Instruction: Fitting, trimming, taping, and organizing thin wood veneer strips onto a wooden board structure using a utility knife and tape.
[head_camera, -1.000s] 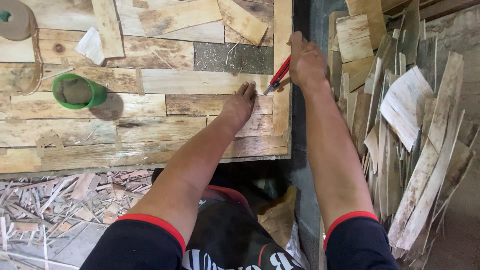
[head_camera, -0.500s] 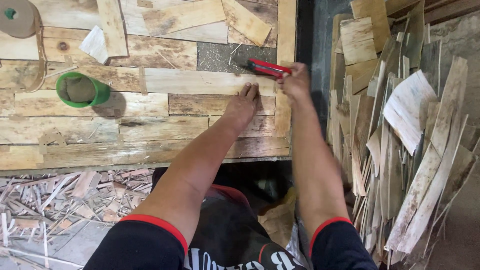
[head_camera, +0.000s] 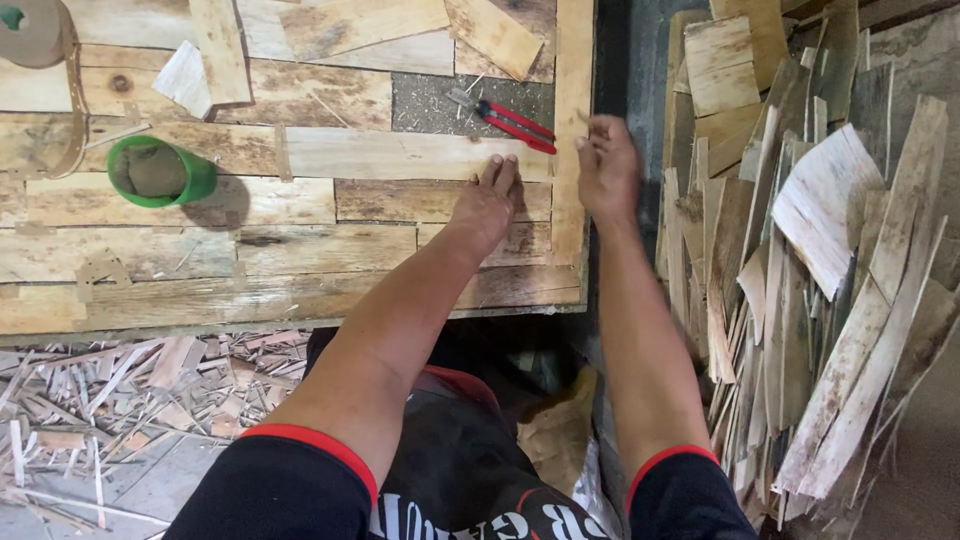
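On patchwork board of pale wood planks (head_camera: 300, 250) | left hand (head_camera: 487, 203) is pressed flat, fingers together | right hand (head_camera: 606, 165) is loosely curled, empty | red-handled pliers (head_camera: 510, 120) are laid just above | bottom-right strips are fitted; top pieces lie loose

Left hand (head_camera: 487, 203) lies flat on a pale plank (head_camera: 400, 155) near the wooden panel's (head_camera: 300, 290) right edge. Right hand (head_camera: 607, 170) hovers empty over that edge, just beside red-handled pliers (head_camera: 510, 122). A green cup (head_camera: 160, 172) stands toward the left edge.
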